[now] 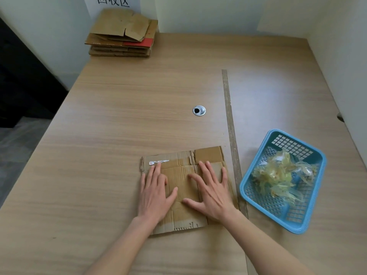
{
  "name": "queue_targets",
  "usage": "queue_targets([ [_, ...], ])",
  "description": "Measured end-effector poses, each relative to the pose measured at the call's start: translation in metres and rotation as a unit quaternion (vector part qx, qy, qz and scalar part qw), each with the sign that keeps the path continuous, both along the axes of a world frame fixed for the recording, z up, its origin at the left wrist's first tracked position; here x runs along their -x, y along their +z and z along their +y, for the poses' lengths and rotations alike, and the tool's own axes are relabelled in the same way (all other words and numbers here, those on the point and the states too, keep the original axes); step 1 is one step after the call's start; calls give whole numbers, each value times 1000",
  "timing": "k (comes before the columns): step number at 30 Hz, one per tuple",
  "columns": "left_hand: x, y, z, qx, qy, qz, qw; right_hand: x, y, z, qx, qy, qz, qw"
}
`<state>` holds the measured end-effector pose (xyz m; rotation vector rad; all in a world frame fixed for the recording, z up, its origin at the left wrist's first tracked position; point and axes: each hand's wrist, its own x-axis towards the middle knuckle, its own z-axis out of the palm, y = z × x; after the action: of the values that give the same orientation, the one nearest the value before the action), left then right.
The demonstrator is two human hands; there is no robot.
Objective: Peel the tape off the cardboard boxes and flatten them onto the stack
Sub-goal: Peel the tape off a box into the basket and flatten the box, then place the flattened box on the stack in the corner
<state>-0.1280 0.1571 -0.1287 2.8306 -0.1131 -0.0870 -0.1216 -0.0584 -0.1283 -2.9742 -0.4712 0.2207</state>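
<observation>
Presently, flattened cardboard box (183,187) lies flat on wooden table (119,120), near front edge, right of centre. Torn white label remnant (158,162) at its far left corner. Left hand (154,192) and right hand (211,190) both palm-down on it, fingers straight and spread, pressing. Just right of box: strip of tape (231,135) stuck lengthwise on table. Beyond strip: blue basket (309,223) holding crumpled peeled tape (282,175). Far left corner: stack of flattened boxes (122,33) against wall. Metal grommet (199,110) mid-table.
</observation>
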Motion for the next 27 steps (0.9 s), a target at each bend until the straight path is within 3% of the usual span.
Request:
queue_targets([
  [4,1,-15,2,-38,-19,-48,998,-1,-11,-1,-12,4,-30,999],
  [10,0,-21,4,-41,-29,-36,998,-5,-17,-1,-32,9,-46,998],
  [16,-4,-3,8,2,-24,15,1000,-7,-4,0,-59,1,1,998],
  [18,-4,5,6,17,36,32,999,-8,1,-5,-106,-25,41,993],
  [22,14,21,-5,21,228,92,969,9,10,-8,-144,-186,93,967],
  [27,41,30,0,85,274,94,953,29,25,0,-183,-233,105,949],
])
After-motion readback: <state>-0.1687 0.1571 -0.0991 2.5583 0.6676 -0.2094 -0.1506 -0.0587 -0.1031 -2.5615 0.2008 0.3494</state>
